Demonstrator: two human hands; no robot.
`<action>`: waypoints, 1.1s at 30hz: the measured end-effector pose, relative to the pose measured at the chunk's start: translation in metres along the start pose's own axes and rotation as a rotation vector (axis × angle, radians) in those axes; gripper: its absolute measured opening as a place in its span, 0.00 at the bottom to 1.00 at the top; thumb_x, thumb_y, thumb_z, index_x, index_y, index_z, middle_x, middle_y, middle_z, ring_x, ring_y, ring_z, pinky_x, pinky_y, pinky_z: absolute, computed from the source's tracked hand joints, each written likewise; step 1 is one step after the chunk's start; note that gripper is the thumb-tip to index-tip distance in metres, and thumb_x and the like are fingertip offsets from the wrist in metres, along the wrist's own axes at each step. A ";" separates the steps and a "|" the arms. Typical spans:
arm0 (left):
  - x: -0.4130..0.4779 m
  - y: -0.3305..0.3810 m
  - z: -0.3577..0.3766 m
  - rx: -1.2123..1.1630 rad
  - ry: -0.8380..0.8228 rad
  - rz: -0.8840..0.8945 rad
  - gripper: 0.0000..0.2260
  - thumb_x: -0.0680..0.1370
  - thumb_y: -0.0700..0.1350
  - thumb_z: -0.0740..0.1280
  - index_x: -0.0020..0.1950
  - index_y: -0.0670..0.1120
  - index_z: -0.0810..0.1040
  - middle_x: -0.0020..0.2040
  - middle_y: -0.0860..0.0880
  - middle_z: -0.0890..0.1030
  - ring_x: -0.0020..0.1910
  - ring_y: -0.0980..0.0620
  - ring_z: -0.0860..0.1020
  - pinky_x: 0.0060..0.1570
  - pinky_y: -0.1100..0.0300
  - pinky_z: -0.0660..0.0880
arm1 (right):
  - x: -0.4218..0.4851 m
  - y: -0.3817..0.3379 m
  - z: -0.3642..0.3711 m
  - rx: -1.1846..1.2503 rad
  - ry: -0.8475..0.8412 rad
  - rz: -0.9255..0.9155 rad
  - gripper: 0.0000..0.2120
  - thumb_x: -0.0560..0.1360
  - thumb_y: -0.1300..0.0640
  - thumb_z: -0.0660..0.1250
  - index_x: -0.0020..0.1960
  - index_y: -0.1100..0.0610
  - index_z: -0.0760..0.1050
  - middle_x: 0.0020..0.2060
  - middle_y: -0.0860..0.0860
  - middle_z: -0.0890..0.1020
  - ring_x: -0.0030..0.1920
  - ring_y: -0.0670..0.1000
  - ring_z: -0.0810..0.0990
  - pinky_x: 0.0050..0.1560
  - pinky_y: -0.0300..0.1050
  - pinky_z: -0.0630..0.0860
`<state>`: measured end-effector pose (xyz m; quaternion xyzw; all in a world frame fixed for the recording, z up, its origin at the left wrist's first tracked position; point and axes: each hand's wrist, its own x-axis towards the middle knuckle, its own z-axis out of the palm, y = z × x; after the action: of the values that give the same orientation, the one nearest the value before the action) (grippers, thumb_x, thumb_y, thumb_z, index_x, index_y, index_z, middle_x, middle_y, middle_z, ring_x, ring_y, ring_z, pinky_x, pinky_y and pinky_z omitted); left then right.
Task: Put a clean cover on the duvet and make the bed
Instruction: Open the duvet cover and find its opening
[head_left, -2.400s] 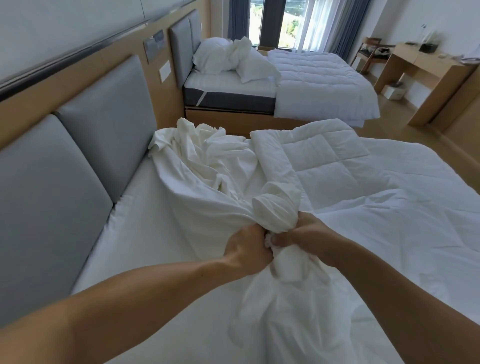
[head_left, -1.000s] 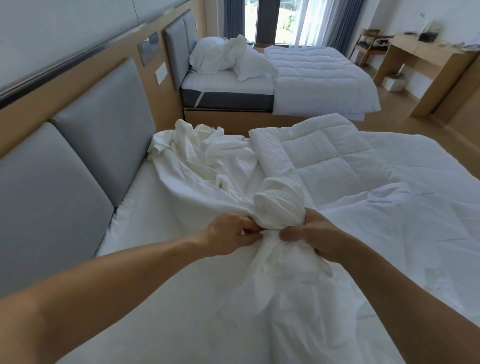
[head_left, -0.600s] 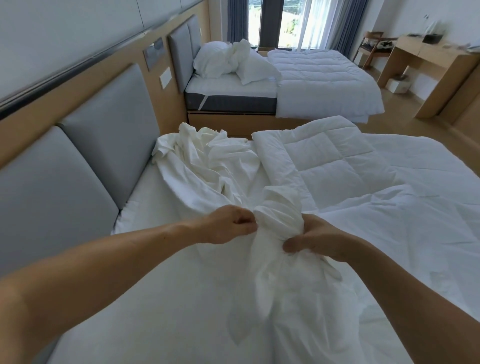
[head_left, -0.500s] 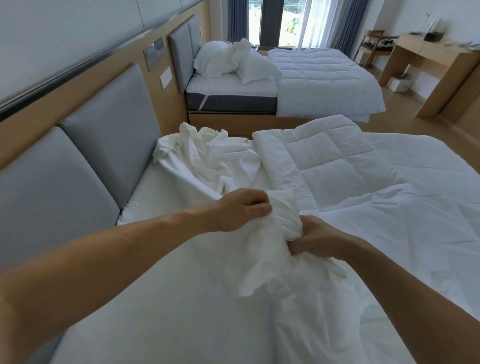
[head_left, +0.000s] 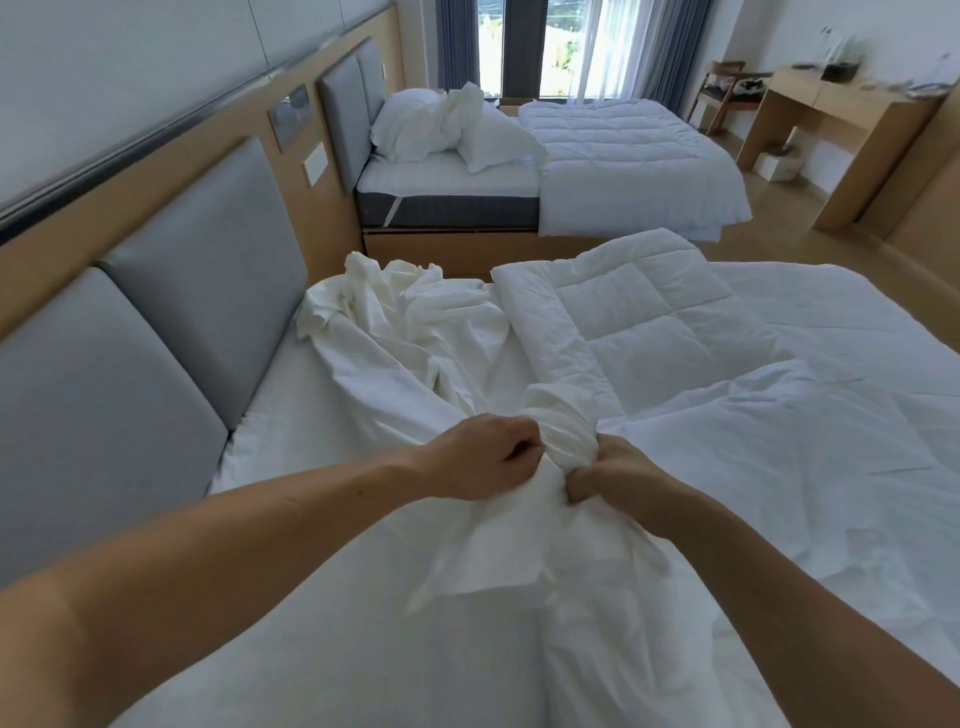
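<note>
Across the near bed (head_left: 311, 623), the quilted duvet (head_left: 675, 332) lies spread to my right. The clean cover (head_left: 415, 332) is rumpled toward the headboard (head_left: 208, 291) and runs down into my grip. Both look soft, light and limp, so I judge the corners the surest hold. My left hand (head_left: 480, 457) and right hand (head_left: 618, 475) each clench cloth beside a stuffed knob (head_left: 563, 421), likely a duvet corner inside the cover. How much more is inside I cannot tell.

The bed (head_left: 291, 415) shows its smooth white top bare toward 9 o'clock. A rumpled cover (head_left: 410, 322) lies on it at 11 o'clock. The quilted duvet (head_left: 675, 332) spreads from 1 to 4 o'clock.
</note>
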<state>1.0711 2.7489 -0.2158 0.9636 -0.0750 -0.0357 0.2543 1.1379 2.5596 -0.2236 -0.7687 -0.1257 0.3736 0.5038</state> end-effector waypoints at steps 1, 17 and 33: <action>0.000 0.001 0.000 0.019 0.017 0.001 0.10 0.81 0.47 0.61 0.44 0.43 0.73 0.36 0.51 0.75 0.37 0.47 0.74 0.42 0.55 0.72 | 0.000 -0.001 0.000 0.048 -0.020 0.026 0.25 0.57 0.62 0.71 0.54 0.58 0.81 0.46 0.56 0.86 0.46 0.56 0.85 0.48 0.50 0.83; 0.013 -0.016 -0.007 -0.136 0.065 -0.052 0.07 0.79 0.50 0.69 0.53 0.48 0.82 0.42 0.56 0.78 0.40 0.56 0.76 0.48 0.58 0.75 | 0.000 -0.007 0.004 0.133 0.094 0.130 0.16 0.65 0.73 0.72 0.52 0.65 0.81 0.46 0.61 0.86 0.47 0.62 0.85 0.54 0.60 0.82; -0.048 0.001 0.058 -0.120 0.373 0.128 0.11 0.75 0.52 0.65 0.45 0.47 0.84 0.39 0.52 0.81 0.38 0.54 0.76 0.37 0.62 0.74 | 0.008 0.014 0.002 0.218 0.160 0.163 0.19 0.62 0.68 0.72 0.53 0.66 0.80 0.48 0.63 0.85 0.46 0.62 0.84 0.48 0.54 0.82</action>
<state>1.0176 2.7275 -0.2638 0.9298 -0.0855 0.1554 0.3224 1.1390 2.5589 -0.2395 -0.7444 0.0190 0.3622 0.5606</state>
